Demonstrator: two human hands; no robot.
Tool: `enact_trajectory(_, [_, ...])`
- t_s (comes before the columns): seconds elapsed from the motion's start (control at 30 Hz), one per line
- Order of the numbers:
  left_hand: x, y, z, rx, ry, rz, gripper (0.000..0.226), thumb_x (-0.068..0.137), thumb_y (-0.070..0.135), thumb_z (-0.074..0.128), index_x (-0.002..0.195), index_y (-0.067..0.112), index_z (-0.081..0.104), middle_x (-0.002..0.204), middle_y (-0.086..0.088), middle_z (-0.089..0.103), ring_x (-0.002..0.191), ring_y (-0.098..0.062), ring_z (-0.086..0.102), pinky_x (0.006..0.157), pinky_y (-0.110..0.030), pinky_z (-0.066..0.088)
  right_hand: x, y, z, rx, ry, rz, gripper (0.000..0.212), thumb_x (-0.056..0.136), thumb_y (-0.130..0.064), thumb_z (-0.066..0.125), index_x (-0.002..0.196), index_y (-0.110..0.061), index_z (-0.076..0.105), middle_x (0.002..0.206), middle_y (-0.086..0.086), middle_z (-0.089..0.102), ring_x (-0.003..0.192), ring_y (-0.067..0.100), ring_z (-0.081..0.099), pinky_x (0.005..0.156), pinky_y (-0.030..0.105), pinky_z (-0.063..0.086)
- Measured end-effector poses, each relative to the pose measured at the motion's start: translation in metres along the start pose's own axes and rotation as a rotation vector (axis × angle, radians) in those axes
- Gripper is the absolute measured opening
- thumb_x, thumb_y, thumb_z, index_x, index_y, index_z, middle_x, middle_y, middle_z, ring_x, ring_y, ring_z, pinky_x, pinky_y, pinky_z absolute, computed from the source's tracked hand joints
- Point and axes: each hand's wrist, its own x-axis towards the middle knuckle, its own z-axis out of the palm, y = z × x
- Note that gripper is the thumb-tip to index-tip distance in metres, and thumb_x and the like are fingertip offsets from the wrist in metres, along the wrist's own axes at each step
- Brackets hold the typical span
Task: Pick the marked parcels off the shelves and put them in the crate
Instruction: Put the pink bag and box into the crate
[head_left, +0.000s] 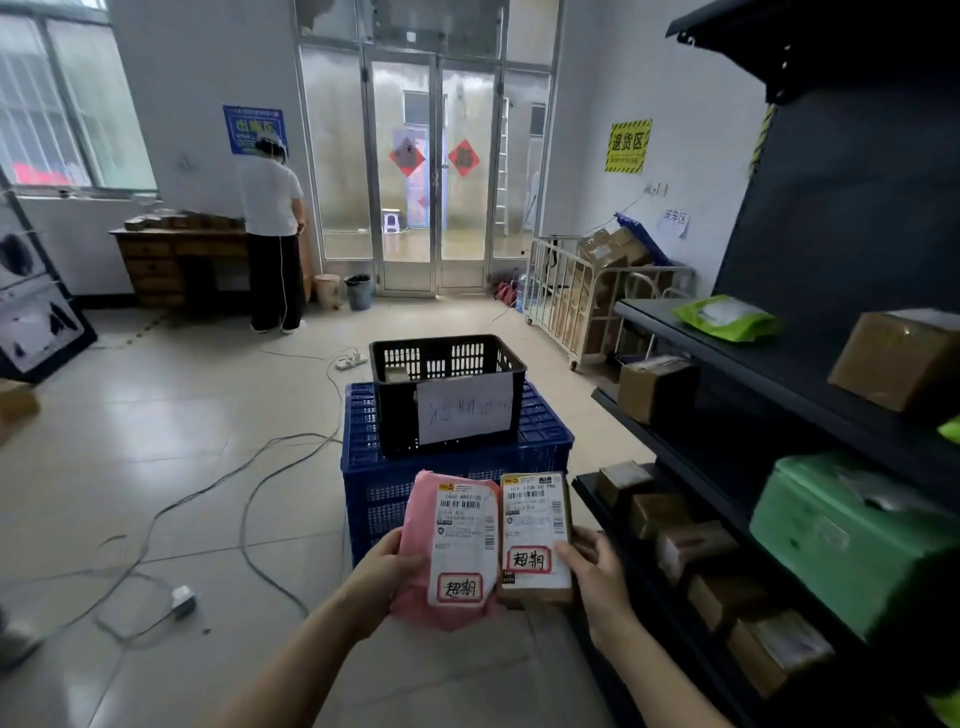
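Short of the black crate (447, 395), my left hand (382, 577) clasps the pink mailer (447, 551) and my right hand (597, 577) the small brown box (535, 540), both marked. The mailer looks soft and light; the box stiff, best pinched by its long edges.

Bare hands (384, 577), forearms unsleeved

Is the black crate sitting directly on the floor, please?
No, the black crate stands on top of an upturned blue crate, which keeps it off the tiled floor.
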Motion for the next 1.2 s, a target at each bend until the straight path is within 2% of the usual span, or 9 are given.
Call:
enact_trajectory(0.13, [0.063, 0.038, 0.004, -0.044, 0.041, 0.013, 0.032, 0.085, -0.005, 0.055, 0.106, 0.019, 0.054, 0.108, -0.011, 0.067, 0.088, -0.028, 0.071, 0.058, -0.033, 0.058, 0.079, -0.022, 0.017, 0.025, -0.039, 0.001, 0.029, 0.086, -0.009, 0.063, 0.111, -0.018, 0.051, 0.108, 0.008, 0.061, 0.098, 0.027, 0.064, 0.074, 0.037, 0.055])
enact_trajectory(0.33, [0.140, 0.079, -0.004, -0.079, 0.075, 0.001, 0.032, 0.086, -0.007, 0.054, 0.106, 0.018, 0.053, 0.106, -0.011, 0.066, 0.087, -0.026, 0.069, 0.054, -0.030, 0.058, 0.169, -0.036, 0.048, 0.018, -0.087, 0.029, 0.028, 0.086, -0.012, 0.064, 0.109, -0.022, 0.051, 0.107, 0.007, 0.061, 0.096, 0.028, 0.065, 0.074, 0.041, 0.057])
enact_trajectory(0.4, [0.167, 0.092, -0.009, -0.086, 0.078, 0.000, 0.033, 0.087, -0.007, 0.052, 0.108, 0.018, 0.052, 0.108, -0.011, 0.065, 0.090, -0.027, 0.068, 0.056, -0.033, 0.059, 0.198, -0.040, 0.060, 0.014, -0.090, 0.036, 0.029, 0.086, -0.012, 0.064, 0.110, -0.021, 0.051, 0.106, 0.006, 0.061, 0.094, 0.026, 0.066, 0.071, 0.038, 0.057])
enact_trajectory(0.53, [0.226, 0.112, -0.024, -0.080, 0.081, -0.003, 0.035, 0.088, -0.006, 0.051, 0.117, 0.014, 0.049, 0.114, -0.013, 0.062, 0.101, -0.033, 0.064, 0.075, -0.043, 0.057, 0.258, -0.044, 0.086, 0.007, -0.092, 0.036, 0.027, 0.086, -0.013, 0.064, 0.108, -0.022, 0.051, 0.104, 0.005, 0.062, 0.091, 0.023, 0.066, 0.064, 0.032, 0.056])
enact_trajectory(0.6, [0.260, 0.124, -0.034, -0.094, 0.073, -0.009, 0.035, 0.089, -0.005, 0.050, 0.118, 0.014, 0.049, 0.117, -0.015, 0.061, 0.105, -0.036, 0.062, 0.078, -0.046, 0.056, 0.293, -0.047, 0.101, 0.000, -0.094, 0.034, 0.029, 0.086, -0.013, 0.064, 0.111, -0.022, 0.051, 0.104, 0.004, 0.062, 0.091, 0.023, 0.067, 0.062, 0.031, 0.057])
enact_trajectory(0.7, [0.316, 0.145, -0.055, -0.109, 0.077, -0.008, 0.036, 0.090, -0.006, 0.048, 0.122, 0.011, 0.048, 0.120, -0.017, 0.060, 0.107, -0.038, 0.062, 0.076, -0.043, 0.057, 0.348, -0.049, 0.132, -0.004, -0.090, 0.035, 0.032, 0.086, -0.013, 0.064, 0.114, -0.018, 0.050, 0.106, 0.006, 0.061, 0.093, 0.025, 0.066, 0.065, 0.033, 0.056])
enact_trajectory(0.9, [0.426, 0.186, -0.104, -0.137, 0.071, -0.032, 0.035, 0.090, -0.006, 0.049, 0.121, 0.010, 0.048, 0.114, -0.016, 0.064, 0.094, -0.033, 0.067, 0.060, -0.037, 0.060, 0.448, -0.057, 0.197, 0.005, -0.086, 0.056, 0.029, 0.087, -0.010, 0.063, 0.112, -0.017, 0.050, 0.104, 0.006, 0.062, 0.089, 0.023, 0.066, 0.063, 0.032, 0.055])
enact_trajectory(1.03, [0.488, 0.204, -0.124, -0.150, 0.087, -0.053, 0.035, 0.091, -0.004, 0.049, 0.122, 0.012, 0.048, 0.114, -0.015, 0.064, 0.095, -0.034, 0.067, 0.064, -0.039, 0.059, 0.504, -0.062, 0.225, -0.002, -0.086, 0.065, 0.027, 0.087, -0.009, 0.062, 0.111, -0.017, 0.050, 0.107, 0.006, 0.061, 0.092, 0.023, 0.065, 0.067, 0.033, 0.055])
enact_trajectory(1.2, [0.560, 0.220, -0.144, -0.179, 0.095, -0.066, 0.035, 0.090, -0.005, 0.049, 0.121, 0.011, 0.049, 0.111, -0.014, 0.066, 0.093, -0.034, 0.067, 0.070, -0.044, 0.057, 0.577, -0.064, 0.254, -0.040, -0.097, 0.079, 0.034, 0.088, -0.009, 0.061, 0.119, -0.012, 0.049, 0.112, 0.012, 0.059, 0.092, 0.025, 0.065, 0.062, 0.031, 0.056])
